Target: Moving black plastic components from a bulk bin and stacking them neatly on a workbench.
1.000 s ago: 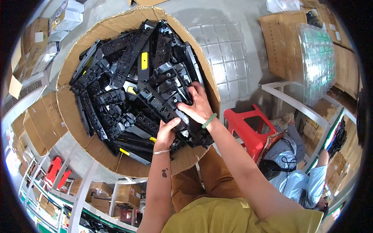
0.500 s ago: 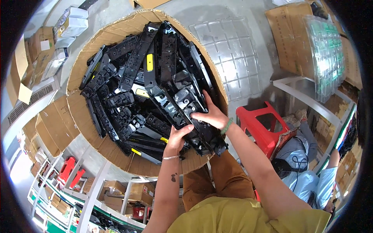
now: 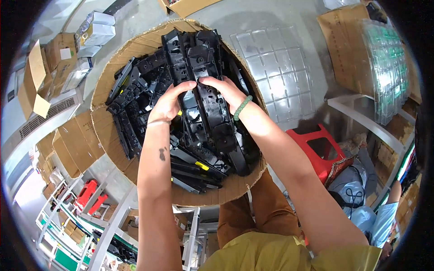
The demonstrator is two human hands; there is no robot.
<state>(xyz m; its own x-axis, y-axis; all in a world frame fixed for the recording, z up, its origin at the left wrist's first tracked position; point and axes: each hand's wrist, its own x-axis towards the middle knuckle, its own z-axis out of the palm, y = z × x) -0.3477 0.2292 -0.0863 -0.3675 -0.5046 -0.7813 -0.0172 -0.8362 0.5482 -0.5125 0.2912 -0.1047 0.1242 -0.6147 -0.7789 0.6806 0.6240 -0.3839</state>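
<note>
Two long black plastic parts [image 3: 214, 110], like cartridge housings, lie side by side over a heap of similar parts in a big round-looking cardboard box [image 3: 103, 131]. My left hand [image 3: 168, 105] grips them from the left, its thumb laid over the upper face. From the right, my right hand [image 3: 229, 92] holds them, its thumb nearly meeting the left one at the seam. The other fingers of both hands are mostly hidden by the parts. Loose black parts [image 3: 131, 108] fill the box to the left, and a yellow label [image 3: 202, 165] shows near the bottom.
Clear plastic trays [image 3: 275, 72] lie on the floor right of the box. A red stool [image 3: 300, 140] stands at the right, near a person in light blue [image 3: 361, 212]. Cardboard boxes [image 3: 74, 144] and a metal-framed bench [image 3: 115, 226] are at the left.
Both hands have moved up and left in the view with the held parts, now farther over the box. The parts now lie more upright in the picture. The view has shifted slightly.
</note>
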